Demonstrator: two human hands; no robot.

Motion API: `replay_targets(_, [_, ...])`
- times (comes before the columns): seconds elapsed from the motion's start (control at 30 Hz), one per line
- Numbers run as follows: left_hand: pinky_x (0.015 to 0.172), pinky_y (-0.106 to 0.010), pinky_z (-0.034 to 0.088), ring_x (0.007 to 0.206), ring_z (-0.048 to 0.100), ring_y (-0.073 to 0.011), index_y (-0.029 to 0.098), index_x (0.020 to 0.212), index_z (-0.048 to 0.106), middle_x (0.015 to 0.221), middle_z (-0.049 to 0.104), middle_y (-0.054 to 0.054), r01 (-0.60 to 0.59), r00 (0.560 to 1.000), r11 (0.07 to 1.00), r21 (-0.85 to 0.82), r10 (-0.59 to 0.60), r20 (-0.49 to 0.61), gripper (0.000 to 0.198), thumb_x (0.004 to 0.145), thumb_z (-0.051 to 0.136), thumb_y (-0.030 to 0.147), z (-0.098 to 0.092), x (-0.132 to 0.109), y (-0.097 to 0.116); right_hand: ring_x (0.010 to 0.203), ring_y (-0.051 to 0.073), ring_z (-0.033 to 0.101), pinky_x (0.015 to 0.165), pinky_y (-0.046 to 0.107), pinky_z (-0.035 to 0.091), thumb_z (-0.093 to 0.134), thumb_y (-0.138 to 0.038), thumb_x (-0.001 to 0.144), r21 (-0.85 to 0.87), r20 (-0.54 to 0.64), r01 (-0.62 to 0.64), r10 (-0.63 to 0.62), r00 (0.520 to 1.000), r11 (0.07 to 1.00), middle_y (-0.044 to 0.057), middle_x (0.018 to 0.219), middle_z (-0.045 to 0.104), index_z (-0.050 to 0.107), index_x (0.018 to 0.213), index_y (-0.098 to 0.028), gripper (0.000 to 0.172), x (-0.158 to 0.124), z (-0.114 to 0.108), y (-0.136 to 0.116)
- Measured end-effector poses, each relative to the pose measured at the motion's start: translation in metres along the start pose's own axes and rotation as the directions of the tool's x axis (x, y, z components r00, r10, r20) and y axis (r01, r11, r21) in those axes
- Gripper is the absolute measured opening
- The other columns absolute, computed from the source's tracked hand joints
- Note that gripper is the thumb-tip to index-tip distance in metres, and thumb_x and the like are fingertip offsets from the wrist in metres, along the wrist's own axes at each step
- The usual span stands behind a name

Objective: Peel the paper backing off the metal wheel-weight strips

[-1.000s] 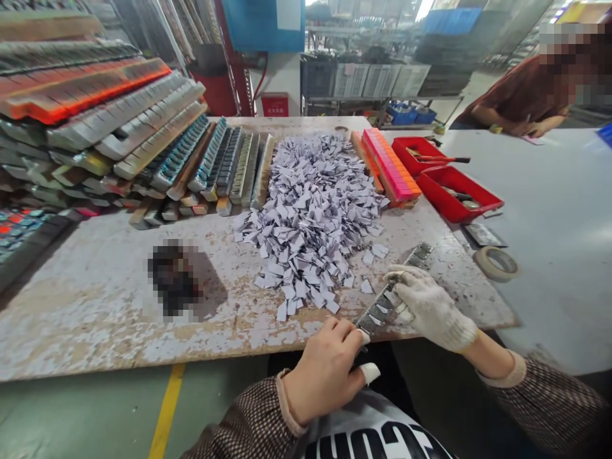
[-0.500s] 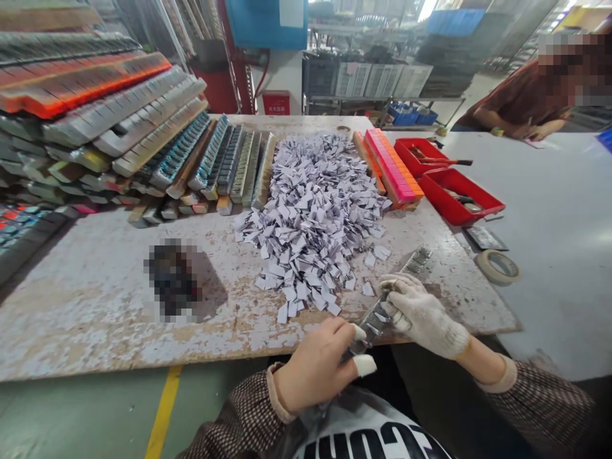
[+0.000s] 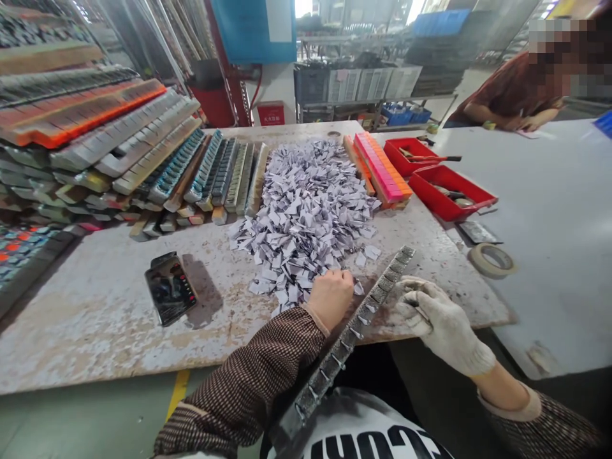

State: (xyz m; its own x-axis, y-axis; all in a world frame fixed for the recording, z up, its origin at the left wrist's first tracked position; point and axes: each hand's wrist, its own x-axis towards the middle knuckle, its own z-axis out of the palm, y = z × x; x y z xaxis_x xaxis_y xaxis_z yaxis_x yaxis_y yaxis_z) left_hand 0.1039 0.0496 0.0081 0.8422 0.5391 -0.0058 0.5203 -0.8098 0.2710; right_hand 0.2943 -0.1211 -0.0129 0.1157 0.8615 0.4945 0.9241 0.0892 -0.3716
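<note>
My left hand (image 3: 332, 296), bare, is at the near right edge of a heap of small white paper-like pieces (image 3: 310, 217). Its fingers curl downward, and the tips are hidden behind the knuckles. A long grey slotted bar (image 3: 351, 335) slants from my lap over the table edge, with small shiny metal pieces standing along its slots. Right of the bar, my right hand (image 3: 442, 322) wears a white knitted glove. Its thumb and fingers are closed together, apart from the bar; what they hold, if anything, cannot be made out.
Stacked slotted bars (image 3: 119, 134) fill the left side. Pink and orange blocks (image 3: 382, 169) border the heap on the right, beside red trays (image 3: 452, 194) and a tape roll (image 3: 492, 260). A phone-like device (image 3: 171, 290) stands at left. Another person (image 3: 507, 95) sits at the far right.
My left hand has left the bar and moved up to the heap's edge. My right hand has come off the bar to the right, so more of the bar shows.
</note>
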Motion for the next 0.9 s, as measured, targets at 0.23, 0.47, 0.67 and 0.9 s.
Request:
replay_targets(0.23, [0.087, -0.036, 0.055, 0.099, 0.070, -0.0256, 0.012, 0.107, 0.063, 0.105, 0.072, -0.013, 0.062, 0.998, 0.972, -0.228, -0.068, -0.018, 0.025, 0.091, 0.049, 0.000, -0.015, -0.007, -0.018, 0.113, 0.030, 0.068, 0.091, 0.050, 0.062, 0.052, -0.024, 0.102, 0.024, -0.085, -0.041, 0.043, 0.995, 0.999, 0.011, 0.112, 0.069, 0.063, 0.106, -0.027, 0.011, 0.004, 0.000, -0.002])
replay_targets(0.47, [0.068, -0.022, 0.055, 0.072, 0.066, -0.0120, 0.013, 0.108, 0.066, 0.093, 0.074, -0.004, 0.014, 1.000, 0.654, -0.756, -0.003, 0.016, 0.018, 0.095, 0.053, 0.016, -0.027, -0.039, -0.013, 0.134, 0.035, 0.055, 0.109, 0.058, 0.052, 0.062, -0.034, 0.098, 0.174, -0.060, 0.005, 0.006, 0.998, 0.985, 0.014, 0.131, 0.063, 0.062, 0.108, -0.023, 0.015, 0.043, 0.016, -0.042])
replay_targets(0.67, [0.072, -0.027, 0.054, 0.079, 0.064, -0.0158, 0.015, 0.115, 0.066, 0.096, 0.071, -0.007, 0.078, 0.997, 0.139, -0.987, -0.034, 0.074, 0.040, 0.092, 0.069, 0.047, -0.036, -0.068, -0.002, 0.075, 0.020, 0.069, 0.061, 0.033, 0.063, 0.037, -0.034, 0.107, 0.397, 0.007, -0.052, 0.053, 0.999, 0.916, 0.009, 0.106, 0.069, 0.058, 0.129, -0.028, 0.030, 0.046, 0.033, -0.060])
replay_targets(0.9, [0.058, -0.024, 0.030, 0.061, 0.040, -0.0103, 0.018, 0.067, 0.045, 0.063, 0.043, 0.005, -0.066, 0.997, 0.658, -0.750, 0.075, -0.022, 0.039, 0.102, 0.051, 0.035, -0.032, -0.078, 0.002, 0.077, 0.025, 0.071, 0.062, 0.038, 0.065, 0.044, -0.037, 0.105, 0.535, 0.046, -0.149, 0.147, 0.988, 0.832, 0.011, 0.115, 0.071, 0.063, 0.123, -0.030, 0.027, 0.031, 0.014, -0.084])
